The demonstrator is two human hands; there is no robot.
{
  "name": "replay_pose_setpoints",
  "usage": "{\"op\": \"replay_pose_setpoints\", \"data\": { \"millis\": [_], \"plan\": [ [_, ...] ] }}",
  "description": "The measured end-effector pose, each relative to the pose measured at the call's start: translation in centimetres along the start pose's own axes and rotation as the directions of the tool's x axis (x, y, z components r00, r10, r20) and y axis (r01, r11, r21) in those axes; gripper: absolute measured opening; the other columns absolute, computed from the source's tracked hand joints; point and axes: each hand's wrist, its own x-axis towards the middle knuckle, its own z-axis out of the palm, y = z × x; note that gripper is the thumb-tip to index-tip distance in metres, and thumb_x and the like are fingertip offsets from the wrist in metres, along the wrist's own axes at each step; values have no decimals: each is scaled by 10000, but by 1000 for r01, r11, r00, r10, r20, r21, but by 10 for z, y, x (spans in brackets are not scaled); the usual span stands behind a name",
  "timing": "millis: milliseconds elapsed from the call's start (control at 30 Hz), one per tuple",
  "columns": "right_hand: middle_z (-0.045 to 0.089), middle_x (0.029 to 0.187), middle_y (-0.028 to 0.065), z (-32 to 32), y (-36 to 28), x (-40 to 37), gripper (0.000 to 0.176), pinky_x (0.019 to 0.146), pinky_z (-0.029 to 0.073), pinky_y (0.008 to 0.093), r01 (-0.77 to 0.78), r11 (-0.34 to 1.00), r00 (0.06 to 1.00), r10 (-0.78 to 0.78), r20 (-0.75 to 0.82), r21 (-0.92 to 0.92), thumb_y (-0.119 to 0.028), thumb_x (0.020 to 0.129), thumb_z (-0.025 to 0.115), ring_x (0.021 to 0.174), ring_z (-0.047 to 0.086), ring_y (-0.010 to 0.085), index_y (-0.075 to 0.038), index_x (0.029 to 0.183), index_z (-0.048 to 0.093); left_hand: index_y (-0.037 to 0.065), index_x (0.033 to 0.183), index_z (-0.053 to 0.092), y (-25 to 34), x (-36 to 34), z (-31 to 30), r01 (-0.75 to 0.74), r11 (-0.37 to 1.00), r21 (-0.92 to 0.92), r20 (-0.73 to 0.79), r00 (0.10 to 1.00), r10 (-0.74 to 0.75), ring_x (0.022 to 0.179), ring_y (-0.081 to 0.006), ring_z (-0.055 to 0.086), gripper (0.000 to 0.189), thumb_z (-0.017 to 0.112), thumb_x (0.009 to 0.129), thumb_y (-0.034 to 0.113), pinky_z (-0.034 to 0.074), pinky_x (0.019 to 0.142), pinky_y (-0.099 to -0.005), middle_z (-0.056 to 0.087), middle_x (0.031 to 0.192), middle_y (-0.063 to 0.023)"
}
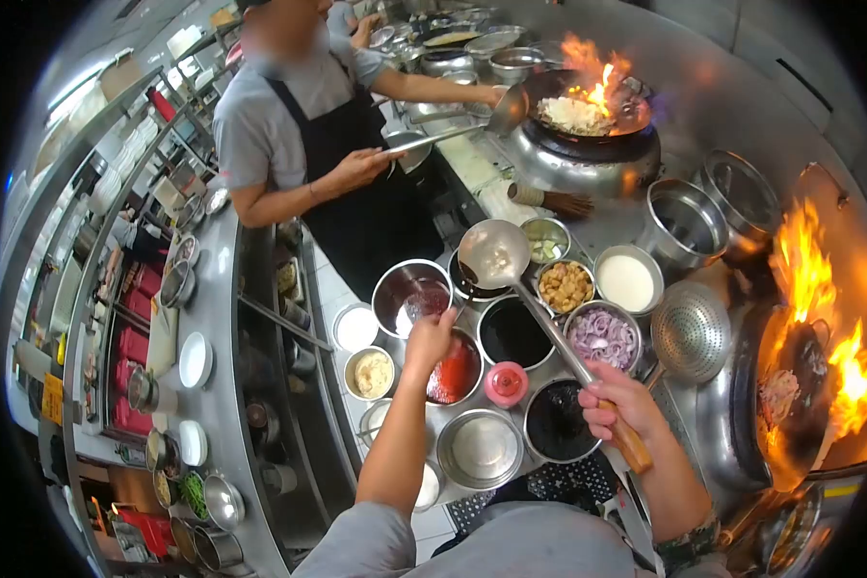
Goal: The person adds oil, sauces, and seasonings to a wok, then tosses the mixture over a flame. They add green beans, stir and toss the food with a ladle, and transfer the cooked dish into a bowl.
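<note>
The ladle [555,335], its wooden handle [632,447] gripped in the right hand [622,397], slants forward and leftward to its bowl [494,252], which lies nearer the left hand [431,339], ahead and rightward of those curled fingers, whose hold, if any, I cannot tell.

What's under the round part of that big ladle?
A metal pot with something dark in it peeks out from under the ladle's bowl. The bowl covers the rest of the pot, so I can't see what else is in there.
</note>
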Motion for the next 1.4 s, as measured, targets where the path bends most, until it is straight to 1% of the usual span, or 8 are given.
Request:
{"op": "replay_pose_setpoints", "data": {
  "millis": [233,333,500,733,800,1000,1267,1400],
  "plan": [
    [516,832,72,-69,35,-152,637,405,447,294,386,905,922,-385,-43,180,-116,973,550,487,465,105,-169,1552,289,17,1536,329,-28,-129,22,-381,922,64,213,908,361,1346,-377,514,1007,877,740,301,425,1094,-434,542,1430,-241],
    [535,799,73,-92,52,-238,677,395,442,306,620,784,732,-591,-340,-28,-81,939,580,492,502,126,-160,1546,293,-47,1406,436,-26,-124,78,-541,840,-33,-34,841,540,1158,-389,592,971,939,625,232,434,1037,-452,602,1292,-235],
    [542,707,29,-127,54,-328,606,444,421,291,56,809,262,-578,-773,-586,-48,923,585,526,523,111,-113,1490,379,-9,1187,572,-25,-112,114,-571,817,82,-325,760,563,1024,-358,621,713,927,596,173,467,956,-435,647,1099,-184],
    [575,773,65,-282,94,-355,565,511,458,314,-278,512,1,-846,-533,-813,-47,909,594,576,547,137,-79,1448,428,-26,1315,490,74,-190,73,-679,715,170,-230,678,698,1163,-358,584,798,882,640,142,433,1049,-427,577,1259,-208],
    [597,799,85,-296,104,-359,595,531,462,312,-482,396,-28,-898,-439,-781,-45,911,609,602,568,150,-57,1470,405,-34,1370,426,96,-216,81,-774,633,35,-256,605,754,1199,-357,564,874,882,657,185,410,1083,-441,538,1314,-225],
    [578,782,62,-236,96,-403,606,508,442,312,144,842,377,-533,-757,-521,-66,917,634,558,548,138,-67,1480,409,6,1517,239,165,-258,144,-714,381,-588,-109,537,837,1231,-321,556,1032,824,749,371,444,1058,-410,520,1321,-180],
    [616,813,105,-280,117,-407,608,550,502,334,-484,371,116,-870,-478,-792,-140,901,637,602,621,169,-72,1460,410,-18,1443,464,282,-302,245,-867,493,-68,545,382,746,1163,-336,648,902,850,706,331,490,1009,-402,657,1235,-240],
    [628,814,104,-268,96,-415,553,517,502,347,50,800,337,-577,-744,-598,-140,903,637,569,606,165,-68,1413,437,14,1456,477,311,-305,297,-928,327,181,694,356,626,1176,-380,629,939,795,701,474,495,1002,-429,641,1274,-247]
  ]
}}
